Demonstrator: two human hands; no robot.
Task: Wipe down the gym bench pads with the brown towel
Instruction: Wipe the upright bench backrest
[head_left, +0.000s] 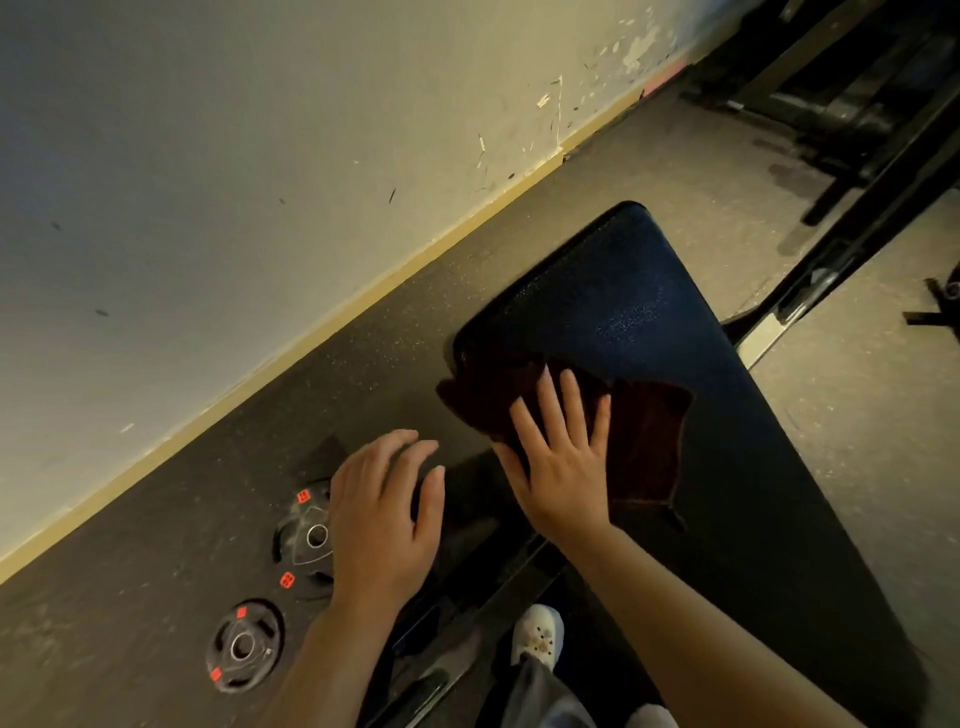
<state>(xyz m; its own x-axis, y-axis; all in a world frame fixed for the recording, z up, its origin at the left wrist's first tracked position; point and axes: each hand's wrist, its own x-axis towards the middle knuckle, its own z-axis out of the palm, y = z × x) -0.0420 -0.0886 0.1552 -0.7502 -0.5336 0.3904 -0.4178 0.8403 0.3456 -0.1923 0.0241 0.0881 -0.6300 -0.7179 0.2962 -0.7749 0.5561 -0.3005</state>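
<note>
Brown towel on the bench pad
I see the brown towel (644, 436) spread, rumpled, flat across the dark blue bench pad (649, 312), overhanging its left edge

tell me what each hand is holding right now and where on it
Nothing is gripped. The right hand presses flat, fingers straight, on the left part of the brown towel on the bench pad. The left hand holds nothing.

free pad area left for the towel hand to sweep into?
Bare pad runs from the brown towel up to the far rounded end, and along the right edge. Crowded: towel corner under the right hand, left hand hovering beside it, weight plates below on the floor.
</note>
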